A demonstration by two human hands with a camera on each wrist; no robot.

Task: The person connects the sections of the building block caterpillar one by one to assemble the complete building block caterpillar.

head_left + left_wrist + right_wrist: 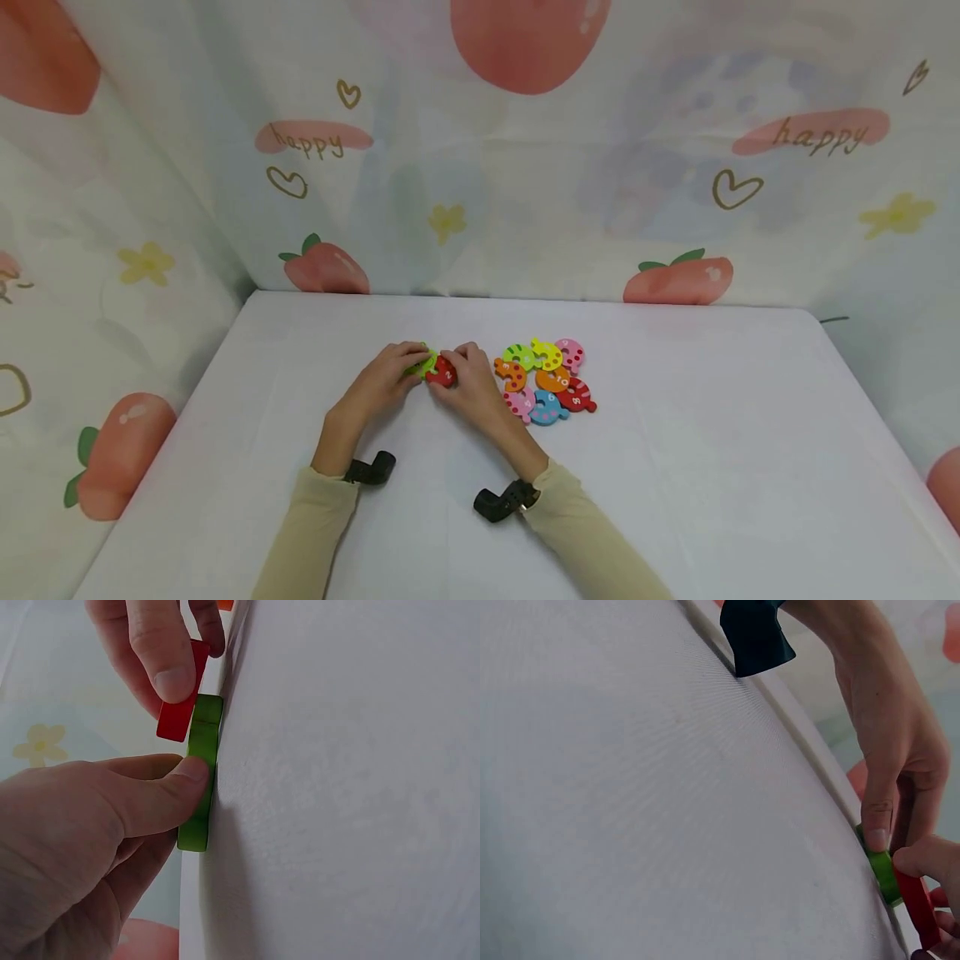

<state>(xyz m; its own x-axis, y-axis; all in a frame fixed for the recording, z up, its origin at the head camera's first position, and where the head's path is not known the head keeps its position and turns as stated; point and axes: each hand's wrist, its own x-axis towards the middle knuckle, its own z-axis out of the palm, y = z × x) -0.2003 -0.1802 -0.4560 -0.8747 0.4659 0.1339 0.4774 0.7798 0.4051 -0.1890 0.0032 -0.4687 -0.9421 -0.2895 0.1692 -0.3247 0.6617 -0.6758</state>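
Observation:
My left hand (378, 383) pinches a green numbered puzzle piece (204, 735) between thumb and fingers, at the left of the centre of the table. The piece lies flat on the white cloth. Opposite it, my right hand (478, 398) pinches a red puzzle piece (442, 372) marked with a 2. In the left wrist view the red piece is tilted and raised a little, its lower end overlapping the green piece's edge. Fingers cover much of both pieces.
Right of the hands lies a cluster of several rounded numbered pieces, among them a blue piece (548, 408), a red piece (577, 395) and a yellow piece (547, 355). A printed curtain (525, 208) hangs behind the white table (720, 467).

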